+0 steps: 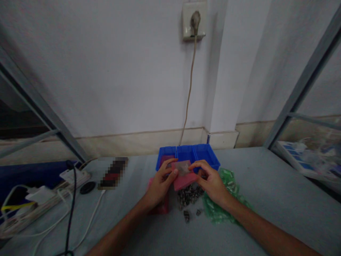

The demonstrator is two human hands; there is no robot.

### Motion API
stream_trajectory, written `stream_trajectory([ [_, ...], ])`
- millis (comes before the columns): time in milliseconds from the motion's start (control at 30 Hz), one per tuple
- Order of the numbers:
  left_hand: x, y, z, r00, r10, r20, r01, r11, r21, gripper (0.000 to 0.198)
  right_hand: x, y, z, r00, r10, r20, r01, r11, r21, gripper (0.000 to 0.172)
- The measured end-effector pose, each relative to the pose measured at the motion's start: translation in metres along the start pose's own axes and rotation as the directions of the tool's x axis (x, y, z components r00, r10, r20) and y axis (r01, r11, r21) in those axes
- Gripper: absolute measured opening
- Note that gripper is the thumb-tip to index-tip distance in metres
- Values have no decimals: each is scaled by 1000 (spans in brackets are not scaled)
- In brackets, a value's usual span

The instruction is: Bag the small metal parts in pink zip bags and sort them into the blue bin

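Note:
A small pink plastic bag (183, 183), its upper part clear or whitish, is held up between my two hands. My left hand (162, 179) grips its left side, thumb in front and fingers behind. At its right edge, the fingertips of my right hand (211, 179) are closed on the bag. Whether anything is inside the bag, I cannot tell. Just below lies a heap of small metal parts (189, 197), with a few loose pieces (186, 216) nearer me. More pink bags (161, 208) lie partly hidden under my left wrist.
Behind my hands stand blue bins (206, 156) in a row; the left one holds pink bags. Green bubble wrap (217, 211) lies under my right forearm. At left are a blurred-out phone-like object (113, 174), a power strip (50, 204), cables and a black disc (87, 187).

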State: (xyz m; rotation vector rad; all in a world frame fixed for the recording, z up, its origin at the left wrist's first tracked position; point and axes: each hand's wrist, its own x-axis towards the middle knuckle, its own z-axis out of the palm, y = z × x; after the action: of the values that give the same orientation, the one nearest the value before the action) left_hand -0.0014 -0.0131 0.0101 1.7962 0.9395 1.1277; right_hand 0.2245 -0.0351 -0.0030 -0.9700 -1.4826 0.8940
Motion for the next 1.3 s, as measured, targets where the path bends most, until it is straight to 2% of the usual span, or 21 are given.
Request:
stream_trajectory([
  [100,0,3,0,1000,4,9,-5,1000,20,41,0,-2,-1,1000,-10,-26,10,1000,-1,40],
  [233,0,3,-1,999,13,44,-14,1000,23,50,-1,0,0,998,64,-10,-64,997,47,39],
  [333,-1,2,-2,996,-21,86,18,999,26,52,-1,5,1,991,134,-26,-133,989,61,36],
  [400,-2,3,-2,992,-59,115,56,998,28,54,0,8,1,993,112,-47,-110,993,46,36],
  [533,-3,3,-1,990,-112,90,111,994,7,46,3,9,0,993,74,-90,-71,997,36,39],
  [633,-3,1,0,991,-111,80,115,992,-54,40,4,10,0,991,104,-86,-98,992,75,39],
  [733,-3,-4,-1,987,-113,114,124,988,-94,37,3,13,1,986,159,-55,-150,979,138,41],
  [1033,-1,-11,-3,993,-49,104,46,998,32,38,0,12,2,976,213,39,-216,954,208,48],
  [1200,1,-13,-3,995,42,89,-44,999,18,22,0,12,2,984,168,50,-174,974,146,35],
  [1300,2,-13,-2,994,75,76,-77,997,28,16,1,12,1,987,153,39,-156,984,82,33],
])
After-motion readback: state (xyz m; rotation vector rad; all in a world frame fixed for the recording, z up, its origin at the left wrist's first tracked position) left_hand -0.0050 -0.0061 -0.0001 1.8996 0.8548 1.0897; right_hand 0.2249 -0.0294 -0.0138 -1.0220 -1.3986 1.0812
